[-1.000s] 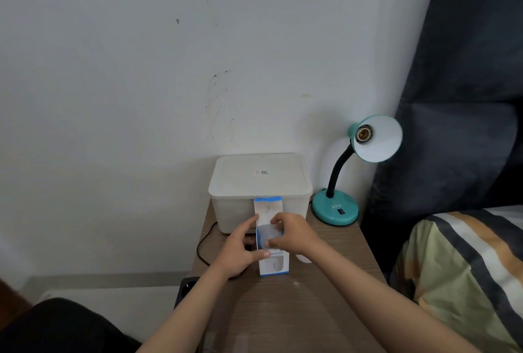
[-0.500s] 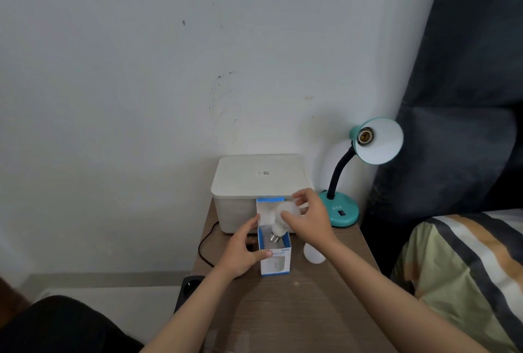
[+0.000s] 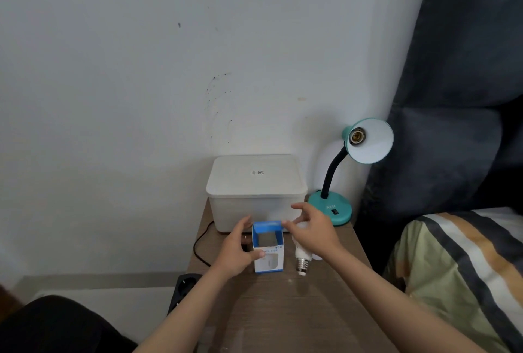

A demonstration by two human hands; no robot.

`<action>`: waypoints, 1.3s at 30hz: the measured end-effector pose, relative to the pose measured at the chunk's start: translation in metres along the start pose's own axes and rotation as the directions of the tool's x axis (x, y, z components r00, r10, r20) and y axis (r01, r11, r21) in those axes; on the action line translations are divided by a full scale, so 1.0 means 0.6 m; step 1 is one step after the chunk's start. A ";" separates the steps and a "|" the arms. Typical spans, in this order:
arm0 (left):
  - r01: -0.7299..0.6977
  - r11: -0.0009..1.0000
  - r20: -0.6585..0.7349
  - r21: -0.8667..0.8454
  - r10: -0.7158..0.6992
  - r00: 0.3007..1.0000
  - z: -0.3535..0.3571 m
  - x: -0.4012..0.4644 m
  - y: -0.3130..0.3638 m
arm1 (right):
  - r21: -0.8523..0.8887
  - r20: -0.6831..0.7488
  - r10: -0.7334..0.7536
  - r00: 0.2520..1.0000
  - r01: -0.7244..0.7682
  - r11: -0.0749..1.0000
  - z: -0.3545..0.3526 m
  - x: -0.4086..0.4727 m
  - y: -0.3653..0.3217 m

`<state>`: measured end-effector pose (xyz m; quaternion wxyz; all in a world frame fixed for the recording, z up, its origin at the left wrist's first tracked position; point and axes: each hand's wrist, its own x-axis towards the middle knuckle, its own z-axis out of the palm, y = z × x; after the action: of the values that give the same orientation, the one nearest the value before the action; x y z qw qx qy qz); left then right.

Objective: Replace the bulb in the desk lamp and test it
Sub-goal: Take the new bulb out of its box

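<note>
A teal desk lamp [image 3: 330,209] stands at the back right of the wooden bedside table [image 3: 283,310]. Its shade faces me and its socket [image 3: 356,136] is empty. My left hand [image 3: 236,256] grips a small blue and white carton [image 3: 268,250] that stands upright with its top flap open. Just right of the carton, my right hand [image 3: 312,232] holds a white bulb [image 3: 301,253] by its globe, with the metal screw base pointing down towards me. A second white rounded object [image 3: 318,258] peeks out behind my right wrist, mostly hidden.
A white lidded plastic box [image 3: 256,187] sits against the wall behind the carton. A black cable [image 3: 201,248] runs off the table's left edge to a black power strip [image 3: 184,290]. A bed with a striped blanket [image 3: 452,267] lies to the right, below dark fabric [image 3: 452,69].
My right hand has pulled the bulb out of the carton and carried it to the right of it. My left hand has kept hold of the carton.
</note>
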<state>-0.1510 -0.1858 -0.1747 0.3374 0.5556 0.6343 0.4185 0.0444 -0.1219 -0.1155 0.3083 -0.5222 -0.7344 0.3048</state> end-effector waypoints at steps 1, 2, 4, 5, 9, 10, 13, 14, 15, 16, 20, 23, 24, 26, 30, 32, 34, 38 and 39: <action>0.000 1.000 -0.002 0.010 0.000 1.000 0.001 0.001 -0.002 | -0.050 0.011 -0.032 0.999 0.032 0.998 0.002 -0.004 -0.001; 0.000 1.000 -0.003 0.014 0.000 1.000 0.002 0.001 -0.004 | -0.093 0.025 -0.056 0.998 0.058 0.994 0.005 -0.006 -0.001; -0.004 1.000 -0.008 0.019 0.004 1.000 0.003 0.002 -0.006 | -0.170 0.068 -0.101 0.993 0.111 0.979 0.011 -0.012 0.000; -0.012 1.000 -0.011 0.020 0.012 1.000 0.003 0.003 -0.007 | -0.214 0.086 -0.122 0.989 0.138 0.967 0.015 -0.014 0.003; -0.042 0.999 -0.013 0.028 0.043 0.999 0.004 0.004 -0.004 | -0.345 0.137 -0.174 0.975 0.212 0.915 0.033 -0.018 0.010; -0.047 0.999 -0.013 0.027 0.048 0.999 0.004 0.003 -0.004 | -0.361 0.134 -0.173 0.976 0.211 0.908 0.037 -0.020 0.010; -0.051 0.998 -0.006 0.022 0.051 0.999 0.005 0.002 -0.007 | -0.384 0.110 -0.164 0.980 0.195 0.903 0.045 -0.022 0.008; -0.057 0.998 -0.009 0.016 0.057 0.998 0.006 0.002 -0.007 | -0.392 0.110 -0.158 0.981 0.189 0.900 0.046 -0.022 0.008; -0.057 0.998 -0.016 0.013 0.057 0.998 0.006 0.003 -0.009 | -0.403 0.118 -0.145 0.982 0.181 0.897 0.048 -0.023 0.008; -0.058 0.998 -0.020 0.013 0.058 0.998 0.006 0.004 -0.009 | -0.413 0.128 -0.128 0.983 0.171 0.895 0.048 -0.025 0.008; -0.064 0.991 -0.043 0.115 0.070 0.997 0.010 0.004 -0.003 | -0.371 0.139 -0.081 0.987 0.127 0.920 0.042 -0.029 0.010; -0.056 0.973 -0.059 0.226 0.071 0.996 0.011 -0.004 0.011 | -0.141 0.091 -0.023 0.996 0.036 0.989 0.023 -0.031 0.002; -0.063 0.966 -0.060 0.252 0.081 0.995 0.011 -0.007 0.018 | -0.029 0.093 0.033 0.995 -0.030 0.999 0.012 -0.032 0.000; -0.088 0.954 -0.056 0.287 0.108 0.993 0.008 -0.013 0.034 | 0.200 0.176 0.166 0.970 -0.200 0.959 -0.018 -0.034 -0.006; -0.160 0.942 -0.086 0.295 0.193 0.977 0.006 -0.015 0.082 | 0.309 0.274 0.242 0.931 -0.323 0.894 -0.092 -0.039 -0.002; -0.209 0.940 -0.115 0.270 0.247 0.962 0.012 -0.011 0.112 | 0.345 0.209 0.217 0.954 -0.279 0.896 -0.129 -0.038 0.002; -0.277 0.927 -0.135 0.254 0.318 0.939 0.022 0.001 0.143 | 0.388 0.084 0.167 0.982 -0.186 0.902 -0.165 -0.036 0.003; -0.379 0.905 -0.150 0.194 0.409 0.900 0.059 0.038 0.219 | 0.489 -0.262 0.134 0.956 0.012 0.872 -0.236 -0.012 0.006; -0.401 0.899 -0.151 0.179 0.428 0.891 0.071 0.051 0.238 | 0.482 -0.326 0.131 0.936 0.045 0.875 -0.252 -0.003 0.011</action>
<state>-0.0574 -0.1443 -0.0625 0.1385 0.6591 0.5581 0.4846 0.1650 -0.1027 -0.0263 0.5467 -0.4909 -0.5566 0.3877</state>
